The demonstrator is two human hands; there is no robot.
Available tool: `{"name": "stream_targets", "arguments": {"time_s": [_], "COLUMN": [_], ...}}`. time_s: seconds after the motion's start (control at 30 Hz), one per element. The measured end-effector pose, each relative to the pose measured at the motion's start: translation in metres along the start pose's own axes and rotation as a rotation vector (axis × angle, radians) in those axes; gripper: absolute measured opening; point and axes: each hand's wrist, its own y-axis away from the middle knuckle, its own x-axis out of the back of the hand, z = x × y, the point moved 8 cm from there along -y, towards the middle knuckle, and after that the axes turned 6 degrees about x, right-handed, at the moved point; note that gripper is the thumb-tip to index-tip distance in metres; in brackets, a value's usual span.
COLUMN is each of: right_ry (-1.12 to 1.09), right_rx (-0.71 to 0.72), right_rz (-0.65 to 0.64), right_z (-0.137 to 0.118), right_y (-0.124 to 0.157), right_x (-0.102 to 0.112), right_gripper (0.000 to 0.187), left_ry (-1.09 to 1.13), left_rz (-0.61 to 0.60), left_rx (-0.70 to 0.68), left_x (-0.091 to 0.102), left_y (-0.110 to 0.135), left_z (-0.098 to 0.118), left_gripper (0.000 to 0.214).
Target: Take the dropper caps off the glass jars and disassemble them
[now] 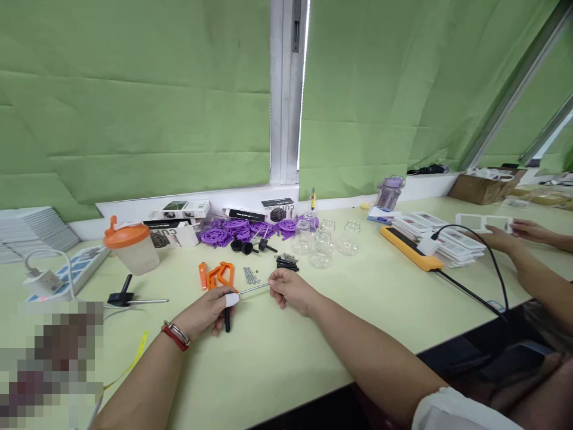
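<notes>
orange parts (221,276) and screws (249,276) lie beyond the hands (292,289).

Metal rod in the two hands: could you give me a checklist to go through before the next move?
1. Left hand holding the end with the black handle: ok.
2. Right hand pinching the other end of the metal rod: ok.
3. Rod's far tip sound: cannot tell, the right hand's fingers cover it.
4. Silver screws on the table, apart from both hands: ok.
5. Orange parts apart from the left hand: ok.
6. Black pieces apart from the right hand: cannot tell, they lie very close.
</notes>
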Motion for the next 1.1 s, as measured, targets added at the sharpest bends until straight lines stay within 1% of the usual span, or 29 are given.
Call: {"name": "stream_targets", "arguments": {"time_s": [0.1, 0.27, 0.33, 0.5, 0.57, 0.7, 0.8, 0.87, 0.97, 1.0, 1.03, 1.1], "right_ry": [0.001, 0.034, 0.028, -0.006, 0.008, 0.060, 0.066, 0.038, 0.011, 0.015, 0.025, 0.054], "right_rx": [0.005, -0.007, -0.008, -0.010, -0.008, -0.005, -0.007, -0.008, -0.009, -0.009, -0.010, -0.012], "right_rz": [-0.007, -0.008, -0.004, -0.012, -0.013, -0.018, -0.012, -0.015, -0.022, -0.021, -0.018, -0.013], "right_z": [-0.0004, 0.0001, 0.0001, 0.0008, 0.0005, 0.0004, 0.0012, 0.0017, 0.0016, 0.0014, 0.0011, 0.0003], "right_y": [0.0007, 0.0011, 0.0008, 0.0006, 0.0007, 0.0004, -0.0003, -0.0005, 0.0001, 0.0004, 0.0007, 0.0012], "right_x": [-0.0004, -0.0022, -0.0018, -0.0014, -0.0020, -0.0043, -0.0036, -0.0029, -0.0025, -0.0026, -0.0028, -0.0037], "right_gripper": [0.011, 0.025, 0.026, 0.009, 0.009, 0.025, 0.030, 0.026, 0.011, 0.010, 0.011, 0.020], "left_ry": [-0.001, -0.002, -0.006, -0.008, -0.013, -0.020, -0.016, -0.016, -0.020, -0.019, -0.019, -0.017], "left_rz": [-0.003, -0.011, -0.008, -0.006, -0.011, -0.023, -0.019, -0.015, -0.012, -0.013, -0.016, -0.026], "left_rx": [0.011, 0.023, 0.022, 0.024, 0.024, 0.020, 0.019, 0.019, 0.018, 0.019, 0.019, 0.015], "left_x": [-0.0003, -0.0008, -0.0005, -0.0011, -0.0018, -0.0026, -0.0022, -0.0018, -0.0010, -0.0008, -0.0009, -0.0016], "left_y": [0.0001, -0.0001, -0.0002, 0.0008, 0.0014, 0.0018, 0.0012, 0.0006, 0.0002, 0.0003, 0.0005, 0.0010], "left_z": [-0.0008, -0.0004, 0.0001, 0.0006, 0.0007, 0.0013, 0.0013, 0.0010, 0.0001, -0.0002, -0.0004, 0.0000], "left_gripper": [0.027, 0.026, 0.026, 0.027, 0.027, 0.027, 0.027, 0.027, 0.027, 0.027, 0.027, 0.026]}}
